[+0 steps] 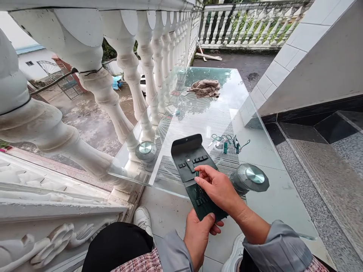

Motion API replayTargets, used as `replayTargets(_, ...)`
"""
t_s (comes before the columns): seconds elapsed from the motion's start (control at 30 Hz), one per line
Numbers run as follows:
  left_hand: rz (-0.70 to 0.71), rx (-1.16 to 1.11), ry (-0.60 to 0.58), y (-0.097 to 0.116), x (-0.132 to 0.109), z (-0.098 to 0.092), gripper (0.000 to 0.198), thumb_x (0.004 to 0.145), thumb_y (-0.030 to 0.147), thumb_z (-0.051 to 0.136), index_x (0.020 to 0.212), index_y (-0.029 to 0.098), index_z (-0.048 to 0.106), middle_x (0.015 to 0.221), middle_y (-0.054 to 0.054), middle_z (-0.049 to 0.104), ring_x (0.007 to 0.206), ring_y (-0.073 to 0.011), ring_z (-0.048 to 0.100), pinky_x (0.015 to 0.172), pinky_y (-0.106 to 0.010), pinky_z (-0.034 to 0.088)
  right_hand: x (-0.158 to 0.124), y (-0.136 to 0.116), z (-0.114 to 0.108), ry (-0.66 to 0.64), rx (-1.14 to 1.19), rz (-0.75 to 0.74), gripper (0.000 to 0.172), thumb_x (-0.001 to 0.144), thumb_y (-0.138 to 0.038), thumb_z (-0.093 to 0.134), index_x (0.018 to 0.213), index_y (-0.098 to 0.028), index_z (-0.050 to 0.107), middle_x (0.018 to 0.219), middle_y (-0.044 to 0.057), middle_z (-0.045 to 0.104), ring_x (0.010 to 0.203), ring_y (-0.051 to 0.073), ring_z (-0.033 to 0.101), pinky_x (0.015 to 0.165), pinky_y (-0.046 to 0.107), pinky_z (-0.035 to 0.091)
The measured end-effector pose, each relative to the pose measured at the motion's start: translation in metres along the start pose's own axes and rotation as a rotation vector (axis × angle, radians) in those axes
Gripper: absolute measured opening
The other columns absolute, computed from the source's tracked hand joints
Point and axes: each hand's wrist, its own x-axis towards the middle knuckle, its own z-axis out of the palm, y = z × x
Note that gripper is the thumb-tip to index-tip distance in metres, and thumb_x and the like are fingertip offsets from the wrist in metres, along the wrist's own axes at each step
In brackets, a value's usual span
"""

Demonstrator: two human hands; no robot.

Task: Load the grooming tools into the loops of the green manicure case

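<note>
While the left hand (pixel 198 235) is clamping the case (pixel 188 156), right hand (pixel 218 187) fingers are pinching a tool (pixel 197 173); both are overhanging the desk (pixel 255 113) edge, possibly risking a drop.

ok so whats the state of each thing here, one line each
case: open, flap folded back, upper loops look empty
left hand: closed around the case's near end
right hand: fingertips on the case's inside; whether they pinch anything cannot be told
tools: out of the case, lying loose on the table
cloth: crumpled, at the table's far end
</note>
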Motion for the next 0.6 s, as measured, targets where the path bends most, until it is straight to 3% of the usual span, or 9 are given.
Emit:
replayTargets(0.13, -0.003, -0.004, 0.001, -0.001, 0.0001, 0.0, 0.028, 0.065, 0.034, 0.061, 0.08, 0.012, 0.053, 0.063, -0.007, 0.065, 0.052, -0.0137, 0.052, 0.055, -0.026, 0.038, 0.0039, -0.0023, 0.0014, -0.016, -0.052, 0.022, 0.024, 0.076, -0.031, 0.053, 0.097, -0.021, 0.06, 0.069, -0.002, 0.06, 0.064, 0.014, 0.055, 0.065, 0.029, 0.044)
replayTargets(0.37, 0.011, -0.019, -0.025, -0.0046, 0.0001, -0.0015, 0.033, 0.064, 0.041, 0.066, 0.078, 0.013, 0.055, 0.064, -0.007, 0.065, 0.053, -0.0142, 0.052, 0.056, -0.027, 0.038, 0.008, -0.0039, 0.0031, -0.182, -0.216, -0.002, 0.021, 0.076, -0.025, 0.051, 0.094, -0.021, 0.063, 0.069, -0.001, 0.062, 0.066, 0.015, 0.056, 0.066, 0.029, 0.043)
replayTargets(0.6, 0.003, -0.037, -0.03, -0.0057, 0.0, -0.0021, 0.032, 0.066, 0.039, 0.065, 0.08, 0.013, 0.055, 0.065, -0.008, 0.066, 0.053, -0.0139, 0.052, 0.056, -0.027, 0.038, 0.0069, -0.0061, -0.001, -0.125, -0.276, -0.109, 0.015, 0.079, -0.026, 0.051, 0.083, -0.021, 0.064, 0.079, 0.002, 0.063, 0.072, 0.016, 0.057, 0.069, 0.03, 0.043)
